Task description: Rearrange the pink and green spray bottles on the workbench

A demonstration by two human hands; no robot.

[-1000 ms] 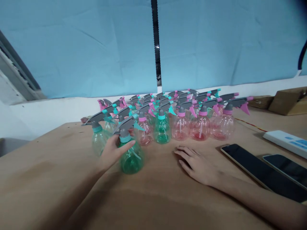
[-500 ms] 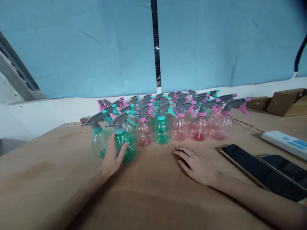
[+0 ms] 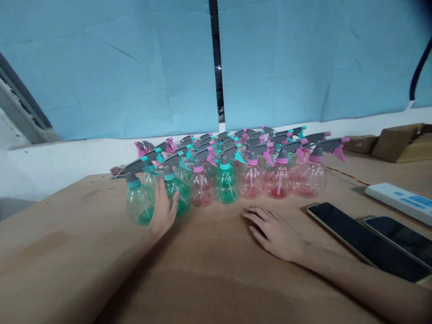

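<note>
- Spray bottle in pale green (image 3: pixel 137 202): stood upright at the left end of the front row on a wooden table (image 3: pixel 216 270).
- Left hand (image 3: pixel 164 207): placed just right of it, thumb and fingers parted and set against the near left side of a darker green bottle (image 3: pixel 182 195); whether this is gripped or let go cannot be told.
- Darker green bottle: stood upright second in the front row, topped by a grey head and turquoise collar.
- Pink bottle (image 3: pixel 201 191): placed just beside it.
- Bright green bottle (image 3: pixel 227 186): set next, a turquoise collar fitted.
- Three pink bottles (image 3: pixel 278 182): lined up at the row's right; more spray bottles (image 3: pixel 255 141) are crowded behind.
- Right hand (image 3: pixel 275 234): rested palm down on the table before the pink bottles, fingers loosely spread and free.
- Two phones (image 3: pixel 367 243): laid flat, screens dark, near the right forearm.
- Cardboard box (image 3: pixel 398 143): seen at the back right.
</note>
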